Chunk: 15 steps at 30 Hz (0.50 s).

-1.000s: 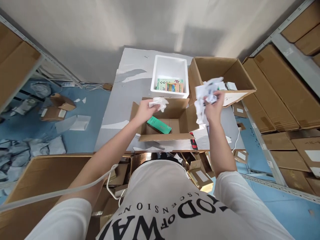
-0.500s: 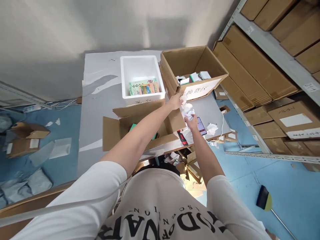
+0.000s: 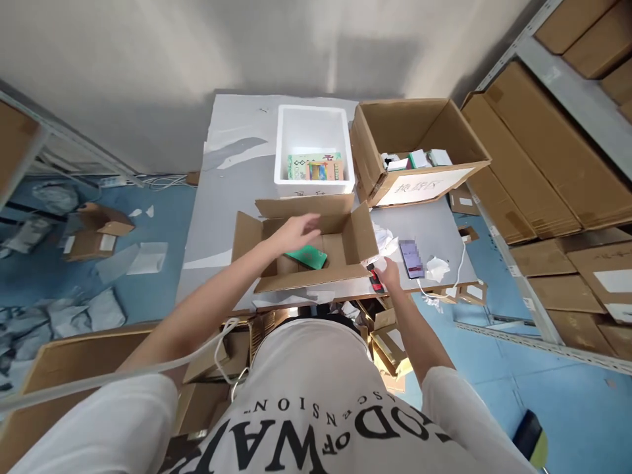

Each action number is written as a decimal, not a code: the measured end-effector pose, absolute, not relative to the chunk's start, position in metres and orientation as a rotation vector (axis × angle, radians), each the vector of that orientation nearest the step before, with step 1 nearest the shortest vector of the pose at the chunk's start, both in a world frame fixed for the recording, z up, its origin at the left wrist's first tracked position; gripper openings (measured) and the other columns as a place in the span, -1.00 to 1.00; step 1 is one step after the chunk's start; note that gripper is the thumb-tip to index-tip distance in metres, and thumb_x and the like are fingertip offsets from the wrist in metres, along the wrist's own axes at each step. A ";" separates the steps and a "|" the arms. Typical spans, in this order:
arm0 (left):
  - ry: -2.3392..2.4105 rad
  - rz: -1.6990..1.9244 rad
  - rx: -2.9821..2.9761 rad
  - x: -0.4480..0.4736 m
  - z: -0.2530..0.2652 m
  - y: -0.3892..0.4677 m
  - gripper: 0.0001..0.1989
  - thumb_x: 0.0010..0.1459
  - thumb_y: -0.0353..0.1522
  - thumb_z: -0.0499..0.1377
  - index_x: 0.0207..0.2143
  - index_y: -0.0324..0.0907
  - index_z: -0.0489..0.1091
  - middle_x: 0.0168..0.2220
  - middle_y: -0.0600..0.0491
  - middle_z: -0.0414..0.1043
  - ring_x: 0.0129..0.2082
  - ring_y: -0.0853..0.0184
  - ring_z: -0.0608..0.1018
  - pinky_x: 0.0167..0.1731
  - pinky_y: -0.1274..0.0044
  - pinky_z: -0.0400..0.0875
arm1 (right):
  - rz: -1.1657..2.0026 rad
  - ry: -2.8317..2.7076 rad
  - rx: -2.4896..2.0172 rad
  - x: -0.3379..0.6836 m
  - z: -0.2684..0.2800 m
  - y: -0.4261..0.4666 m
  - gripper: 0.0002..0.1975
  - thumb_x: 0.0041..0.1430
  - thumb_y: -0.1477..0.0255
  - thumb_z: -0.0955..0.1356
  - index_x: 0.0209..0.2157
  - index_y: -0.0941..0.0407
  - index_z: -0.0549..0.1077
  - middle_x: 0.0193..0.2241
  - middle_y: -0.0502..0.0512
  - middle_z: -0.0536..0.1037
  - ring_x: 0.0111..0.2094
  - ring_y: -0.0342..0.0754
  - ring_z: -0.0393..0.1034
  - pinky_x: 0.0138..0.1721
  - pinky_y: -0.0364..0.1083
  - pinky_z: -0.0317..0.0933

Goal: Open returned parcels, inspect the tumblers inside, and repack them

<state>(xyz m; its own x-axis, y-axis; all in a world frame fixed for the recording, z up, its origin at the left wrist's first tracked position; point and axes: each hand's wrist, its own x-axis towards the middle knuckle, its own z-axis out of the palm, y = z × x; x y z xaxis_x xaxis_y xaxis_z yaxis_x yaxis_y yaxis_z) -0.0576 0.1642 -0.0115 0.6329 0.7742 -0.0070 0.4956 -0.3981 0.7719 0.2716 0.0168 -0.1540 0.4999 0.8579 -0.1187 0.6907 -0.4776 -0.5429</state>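
My left hand (image 3: 297, 232) hovers over an open cardboard box (image 3: 348, 240) with its fingers stretched out and nothing in them. Beneath it, a green packet (image 3: 311, 257) lies inside the box. At the box's front right corner is my right hand (image 3: 388, 271), its fingers curled closed beside a red-and-black tool (image 3: 376, 279), perhaps a box cutter. Something white shows at the fingertips, but what they grip is unclear. Crumpled white paper (image 3: 386, 239) lies just behind this hand. To its right rests a phone (image 3: 411, 258) with a cable.
A white foam bin (image 3: 282, 148) with booklets and a labelled cardboard carton (image 3: 368, 171) holding small boxes stand along the back. A paper scrap (image 3: 437, 268) lies near the table's right edge. Shelving with cartons (image 3: 538, 158) rises at the right.
My left hand has moved from the crumpled paper back left over the box. The right hand has drawn nearer to the box's front corner. The view has shifted left.
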 end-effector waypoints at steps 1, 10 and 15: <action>1.087 0.355 2.147 -0.082 -0.013 0.147 -0.42 0.19 -0.13 0.09 0.17 -0.27 0.29 0.12 -0.20 0.43 0.06 0.06 0.52 0.08 0.25 0.39 | 0.446 -1.190 -2.264 0.263 -0.148 0.010 -0.40 0.11 0.25 0.33 0.12 0.31 0.28 0.01 0.43 0.40 0.00 0.17 0.38 0.02 0.14 0.29; 1.413 0.051 2.371 -0.123 -0.051 0.025 -0.43 0.22 0.02 0.03 0.04 -0.24 0.38 0.03 -0.20 0.48 0.03 0.02 0.50 0.17 0.15 0.17 | 0.669 -2.202 -1.464 0.094 -0.016 0.114 -0.58 0.15 0.25 0.37 0.03 0.07 0.35 -0.02 0.23 0.42 0.01 0.08 0.34 0.02 0.06 0.27; 1.471 -0.034 2.360 -0.101 -0.062 0.027 -0.33 0.09 0.16 0.08 -0.06 -0.23 0.39 -0.14 -0.19 0.53 -0.08 0.01 0.54 0.05 0.18 0.20 | 0.787 -2.522 -1.558 0.021 -0.029 0.143 -0.67 0.21 0.25 0.34 -0.01 0.06 0.38 -0.05 0.23 0.45 -0.05 0.08 0.38 -0.03 0.10 0.26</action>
